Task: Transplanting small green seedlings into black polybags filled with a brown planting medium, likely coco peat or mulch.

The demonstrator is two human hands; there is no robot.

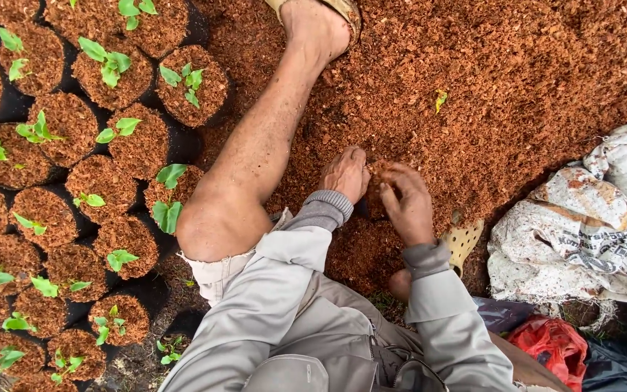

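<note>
Squatting over the coir [488, 94], the person works both hands together — left hand [344, 174] cupped, fingers curled into the heap, right hand [405, 199] pinching a clump against it. Filled seedling bags [121, 80] stand packed leftward — a sack [575, 232] lies right.

We see reddish-brown husk [517, 80] and green seedlings [168, 196] in black bags [183, 145]. Our sleeves [284, 290] are grey; the sack [567, 232] is white.

We see our left hand [345, 174] and right hand [406, 203] close together, pressing into the reddish-brown coir [517, 80]; seedling pots [121, 80] sit well left of them, a crumpled white sack [575, 232] to the right.
</note>
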